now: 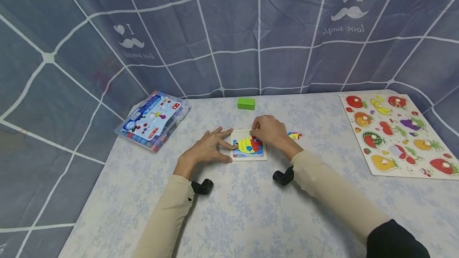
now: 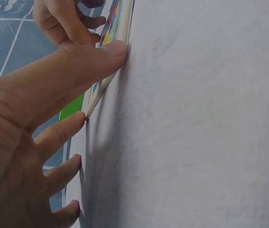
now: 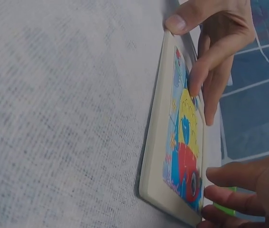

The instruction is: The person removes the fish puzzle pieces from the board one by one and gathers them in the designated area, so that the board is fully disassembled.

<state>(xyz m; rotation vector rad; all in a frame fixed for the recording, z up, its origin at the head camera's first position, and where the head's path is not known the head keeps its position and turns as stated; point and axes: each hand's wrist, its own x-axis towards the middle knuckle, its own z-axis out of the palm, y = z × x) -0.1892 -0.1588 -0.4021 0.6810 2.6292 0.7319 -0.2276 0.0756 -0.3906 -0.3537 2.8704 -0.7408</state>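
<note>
A small framed jigsaw puzzle [image 1: 249,155] with a yellow and red fish picture lies on the table between both hands. My left hand [image 1: 208,146] is spread at its left side. Its thumb touches the near left corner of the frame, and its index finger reaches over the picture. In the right wrist view, that index fingertip [image 3: 196,83] rests at the fish's tail end. My right hand [image 1: 269,130] has bent fingers at the puzzle's far right part, above the red fish head [image 3: 187,166]. Whether a piece lies between its fingertips is hidden.
A loose colourful piece [image 1: 295,135] lies beside the right wrist. Behind the puzzle stands a green block [image 1: 246,104]. A clear plastic case [image 1: 154,120] is at the back left, and a fruit peg board [image 1: 398,134] lies at the right. A grey-blue curtain [image 1: 236,31] hangs behind the table.
</note>
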